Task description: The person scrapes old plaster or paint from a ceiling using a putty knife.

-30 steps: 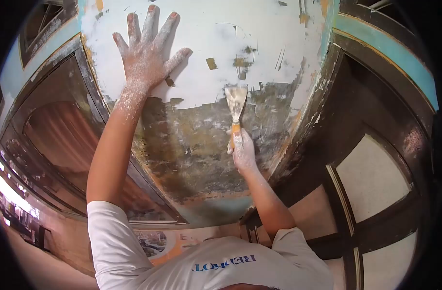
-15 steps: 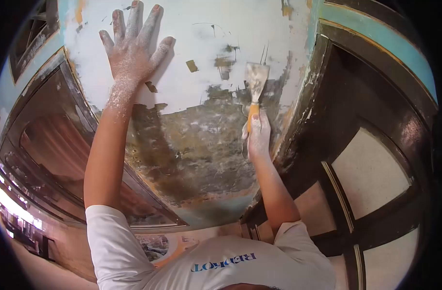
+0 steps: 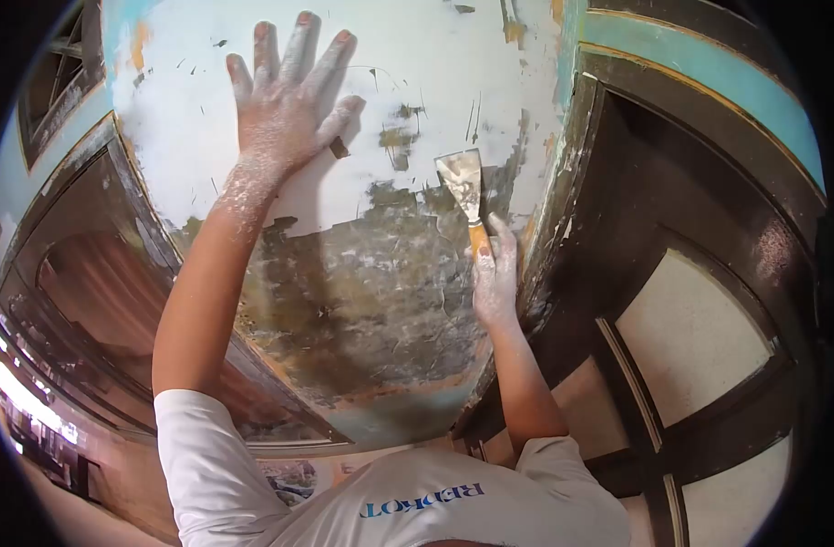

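Note:
White powder coats my left hand (image 3: 285, 114), which is raised against the wall (image 3: 371, 301) with its fingers spread over the pale coating. In my right hand (image 3: 495, 273) is a putty knife (image 3: 463, 187), gripped by its yellow handle, the blade pointing up. The blade is smeared with whitish residue and overlaps the ragged border between the white coating and the dark bare patch. Small dark chips of exposed wall show between the two hands. Below them the rough, mottled grey-brown surface spreads down to a blue-green strip.
A dark wooden door (image 3: 681, 301) with pale panels stands to the right, its worn frame (image 3: 563, 191) beside the wall. On the left is a wood-framed window (image 3: 107, 283) with a reddish curtain behind it. Blue-green bands run along the upper walls.
My left hand has shifted right across the white coating, fingers still spread. The putty knife has dropped slightly lower and tilted to the left in my right hand. The view has shifted a little.

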A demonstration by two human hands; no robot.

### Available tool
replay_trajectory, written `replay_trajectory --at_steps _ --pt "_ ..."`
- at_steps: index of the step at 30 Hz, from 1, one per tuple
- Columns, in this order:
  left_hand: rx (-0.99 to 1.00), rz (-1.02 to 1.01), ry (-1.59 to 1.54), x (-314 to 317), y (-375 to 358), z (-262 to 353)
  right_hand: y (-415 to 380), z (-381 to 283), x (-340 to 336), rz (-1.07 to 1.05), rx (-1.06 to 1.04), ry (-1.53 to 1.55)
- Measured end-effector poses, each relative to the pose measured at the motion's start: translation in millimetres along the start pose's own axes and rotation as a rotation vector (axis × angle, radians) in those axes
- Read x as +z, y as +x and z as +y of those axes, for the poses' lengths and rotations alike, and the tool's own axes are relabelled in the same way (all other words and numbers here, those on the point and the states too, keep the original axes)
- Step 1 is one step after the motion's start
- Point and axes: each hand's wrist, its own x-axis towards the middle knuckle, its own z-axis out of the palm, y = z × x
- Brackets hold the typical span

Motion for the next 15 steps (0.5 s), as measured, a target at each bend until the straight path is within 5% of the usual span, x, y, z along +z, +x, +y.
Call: replay_trajectory --at_steps 5,8,9,15 --pt "0.057 -0.122 0.067 -6 24 23 -4 13 2 0.019 -0.18 -0.38" --pt "0.147 0.096 0.045 6 43 2 2 12 3 -0.02 -0.389 -0.573" --pt "0.058 -0.172 -0.059 -27 54 2 3 12 1 -0.016 -0.394 -0.575" --pt "-0.106 -0.144 0.037 -28 95 -37 11 26 -8 -0.006 -0.451 -0.673"
